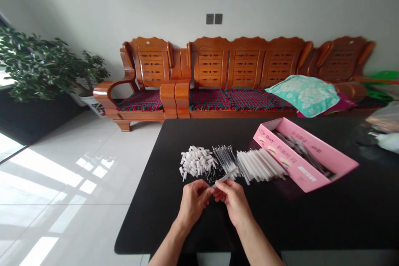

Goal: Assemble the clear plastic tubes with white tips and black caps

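A slim, pale, translucent tube like a pen barrel (pixel 226 175) slants up to the right between my hands, over the table's near middle. My right hand (pixel 234 200) pinches it between thumb and fingers. The fingertips of my left hand (pixel 193 200) close on its lower left end; any small part there is hidden. Just beyond my hands lie a heap of short white caps (pixel 196 161), a pile of small black plugs (pixel 215 173), a bundle of thin pen refills (pixel 225 158) and a row of whitish pen barrels (pixel 260 165).
A pink cardboard box (pixel 307 176) holding dark, slim pieces stands right of the barrels on the black table (pixel 168 216). A plastic bag (pixel 388 124) lies at the far right. Behind the table are a wooden sofa (pixel 246 60) and a teal pillow (pixel 307 94).
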